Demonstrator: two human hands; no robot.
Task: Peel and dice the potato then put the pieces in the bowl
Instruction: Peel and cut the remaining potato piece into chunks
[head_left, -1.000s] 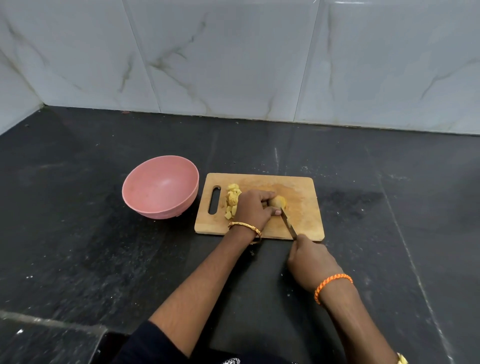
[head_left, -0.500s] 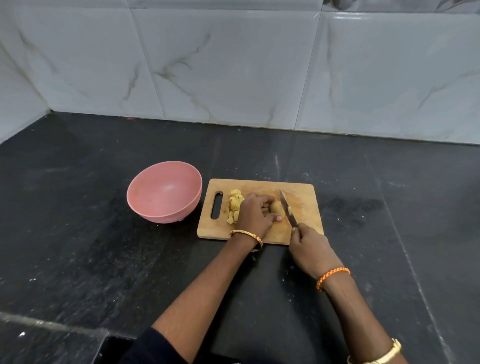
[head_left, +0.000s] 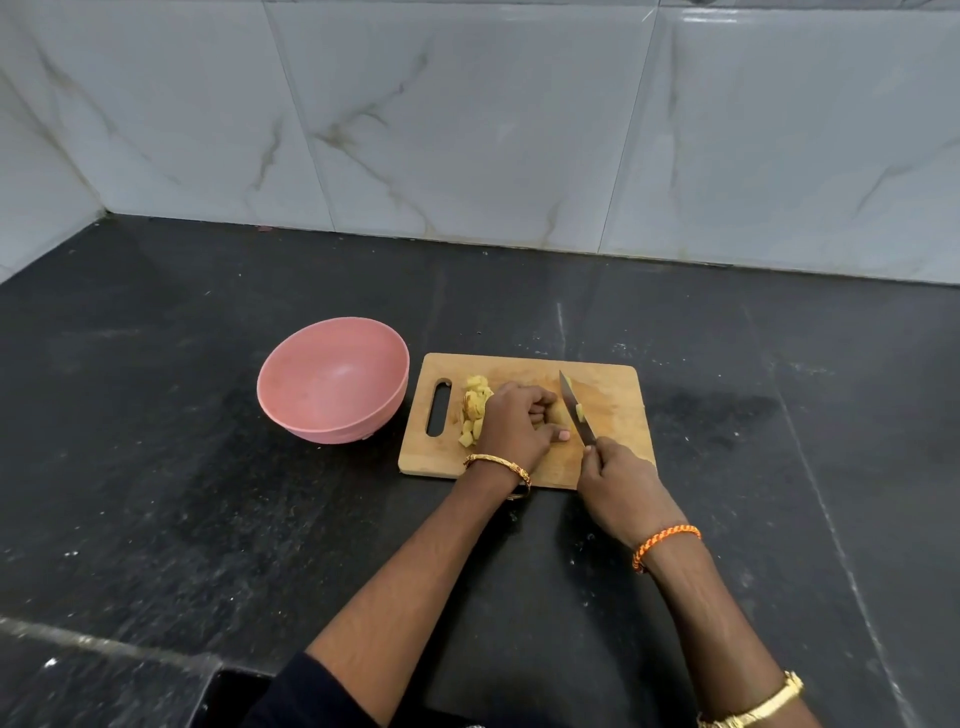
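On the rectangular wooden cutting board (head_left: 613, 410), the left hand (head_left: 514, 423) curls over the mostly hidden potato. The right hand (head_left: 615, 480) grips a slim steel knife (head_left: 575, 408). Yellow diced pieces (head_left: 475, 408) lie beside the round matte pink bowl (head_left: 332, 382) on the speckled black tabletop (head_left: 208, 493).

The cutting board (head_left: 613, 384) lies on the bench (head_left: 208, 493). The bowl (head_left: 332, 382) stands just left of the board. Diced pieces (head_left: 475, 410) lie on the board's left part, the knife (head_left: 575, 410) over its right part.
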